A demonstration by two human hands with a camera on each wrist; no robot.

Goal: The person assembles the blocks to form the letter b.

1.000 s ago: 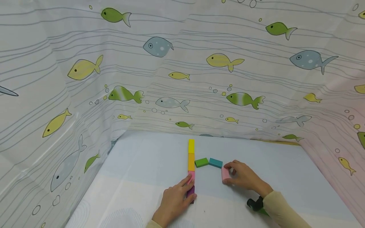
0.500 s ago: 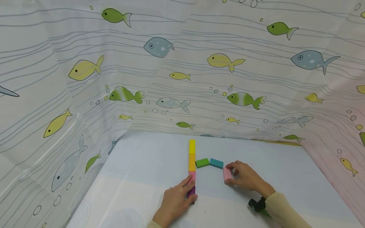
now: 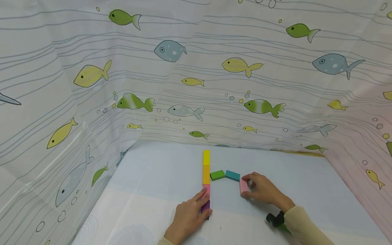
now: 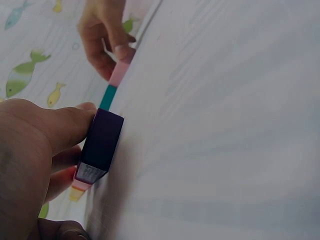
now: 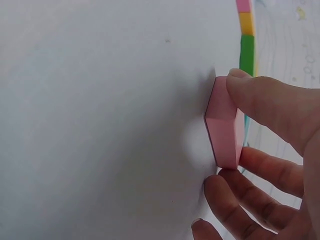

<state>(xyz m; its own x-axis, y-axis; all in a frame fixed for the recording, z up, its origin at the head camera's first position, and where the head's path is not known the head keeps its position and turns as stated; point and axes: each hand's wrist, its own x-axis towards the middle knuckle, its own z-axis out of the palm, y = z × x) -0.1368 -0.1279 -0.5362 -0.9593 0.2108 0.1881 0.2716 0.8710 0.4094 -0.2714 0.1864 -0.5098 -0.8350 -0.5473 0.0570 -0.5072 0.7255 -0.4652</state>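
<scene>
A straight line of flat blocks runs away from me: purple [image 3: 206,206], pink [image 3: 207,186], orange [image 3: 206,175] and yellow [image 3: 206,157]. My left hand [image 3: 188,216] lies over the near end, its fingers on the pink block and its thumb against the purple one. From the orange block's right side, a green block [image 3: 217,175] and a teal block [image 3: 232,175] extend rightward. Another pink block [image 5: 222,130] stands at the teal block's right end, pointing toward me. My right hand [image 3: 265,190] pinches it between thumb and finger, by its near and far ends.
White sheeting printed with fish [image 3: 183,110] forms walls behind and at both sides of the pale table [image 3: 147,177]. A black part [image 3: 275,219] shows at my right wrist, with something green [image 3: 284,228] partly hidden by the sleeve.
The pink block in my right hand has turned very slightly beside the teal block's end. My left hand and the other blocks keep their places.
</scene>
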